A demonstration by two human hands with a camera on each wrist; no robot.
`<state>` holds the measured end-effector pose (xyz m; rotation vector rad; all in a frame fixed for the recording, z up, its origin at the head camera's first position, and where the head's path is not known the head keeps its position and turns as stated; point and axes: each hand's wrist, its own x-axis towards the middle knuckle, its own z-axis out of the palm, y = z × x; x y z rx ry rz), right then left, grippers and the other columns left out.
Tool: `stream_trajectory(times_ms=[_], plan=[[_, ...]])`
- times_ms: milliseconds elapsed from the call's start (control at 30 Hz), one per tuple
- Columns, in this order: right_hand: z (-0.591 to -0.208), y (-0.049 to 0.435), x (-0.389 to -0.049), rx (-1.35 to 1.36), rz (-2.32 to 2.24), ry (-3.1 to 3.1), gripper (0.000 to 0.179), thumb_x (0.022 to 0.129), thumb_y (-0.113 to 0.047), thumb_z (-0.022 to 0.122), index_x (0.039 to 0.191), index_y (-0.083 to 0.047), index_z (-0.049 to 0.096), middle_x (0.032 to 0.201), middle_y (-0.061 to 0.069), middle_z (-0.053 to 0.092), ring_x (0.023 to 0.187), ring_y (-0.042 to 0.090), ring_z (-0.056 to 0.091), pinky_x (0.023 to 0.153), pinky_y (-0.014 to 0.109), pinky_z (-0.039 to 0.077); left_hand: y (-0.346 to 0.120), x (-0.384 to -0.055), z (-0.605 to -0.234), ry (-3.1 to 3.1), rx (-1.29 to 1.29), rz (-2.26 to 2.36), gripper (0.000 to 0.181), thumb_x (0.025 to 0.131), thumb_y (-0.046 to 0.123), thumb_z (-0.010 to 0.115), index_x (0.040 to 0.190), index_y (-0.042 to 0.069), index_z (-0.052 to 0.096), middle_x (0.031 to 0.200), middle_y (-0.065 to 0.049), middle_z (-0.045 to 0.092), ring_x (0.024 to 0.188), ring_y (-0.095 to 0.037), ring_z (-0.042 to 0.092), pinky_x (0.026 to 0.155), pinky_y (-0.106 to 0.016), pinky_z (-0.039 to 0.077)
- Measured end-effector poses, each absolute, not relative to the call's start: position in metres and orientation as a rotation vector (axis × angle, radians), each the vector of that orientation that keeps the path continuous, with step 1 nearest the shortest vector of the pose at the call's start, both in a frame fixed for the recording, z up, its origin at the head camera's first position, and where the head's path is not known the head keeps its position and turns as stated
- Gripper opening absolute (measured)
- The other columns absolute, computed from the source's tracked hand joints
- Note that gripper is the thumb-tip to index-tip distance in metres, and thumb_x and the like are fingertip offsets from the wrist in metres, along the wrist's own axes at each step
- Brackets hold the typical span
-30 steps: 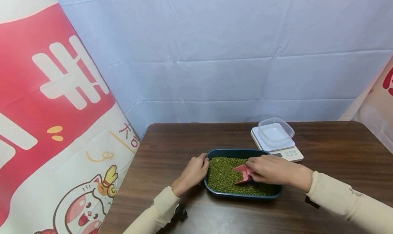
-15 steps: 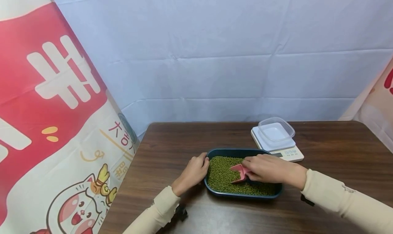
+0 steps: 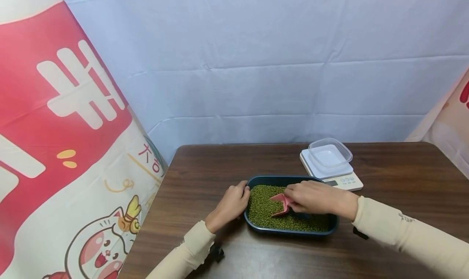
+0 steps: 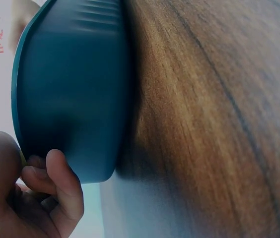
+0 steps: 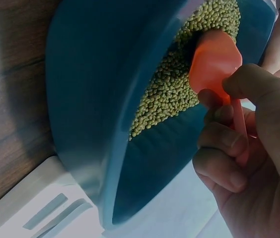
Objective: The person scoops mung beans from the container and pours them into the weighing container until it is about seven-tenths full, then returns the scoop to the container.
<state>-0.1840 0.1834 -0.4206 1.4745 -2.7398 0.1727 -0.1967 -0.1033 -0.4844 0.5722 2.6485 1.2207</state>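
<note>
A dark teal rectangular tub (image 4: 70,94) full of small green beans (image 3: 261,208) rests on the table. At its left end my left hand (image 3: 231,203) grips the rim, fingers curled over the edge. My right hand (image 3: 316,197) holds a pink scoop (image 5: 214,62) by its handle, fingers wrapped round it in the right wrist view. The scoop's blade lies down among the beans near the middle of the tub, its mouth pointing left, with some beans in it. Part of the tub's right side is hidden under the right hand.
Behind the tub's right end stands a white kitchen scale (image 3: 347,182), with a clear plastic container (image 3: 329,156) on its platform. The brown wooden table (image 3: 205,165) runs back to a pale cloth backdrop (image 3: 256,88). A printed red-and-white banner (image 3: 29,67) hangs at the left.
My right hand has pushed the scoop leftward through the beans. The left hand stays on the tub's rim, and the tub, scale and container keep their places.
</note>
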Motion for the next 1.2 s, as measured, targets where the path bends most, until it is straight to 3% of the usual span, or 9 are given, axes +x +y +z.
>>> stream_trajectory(times_ms=[733,1200], plan=[[-0.424,0.158,-0.201,1.524,0.115,-2.735,0.013,0.100,-0.017,0.074,0.091,-0.018,0.065,0.079,-0.009,0.061,0.060,0.000,0.046,0.053,0.020,0.044,-0.112,-0.206,-0.487,2.673,0.531,1.217,0.034,0.117,0.024,0.036,0.134,0.006,0.060,0.057,0.000,0.053,0.031,-0.014,0.052,0.036,-0.033,0.053],[-0.423,0.144,-0.185,1.531,0.067,-2.720,0.013,0.103,-0.021,0.072,0.091,-0.018,0.066,0.074,-0.010,0.060,0.056,0.000,0.044,0.051,0.020,0.040,-0.107,-0.193,-0.483,2.655,0.570,1.229,0.035,0.117,0.022,0.037,0.136,0.004,0.060,0.055,0.000,0.053,0.030,-0.013,0.051,0.035,-0.032,0.052]])
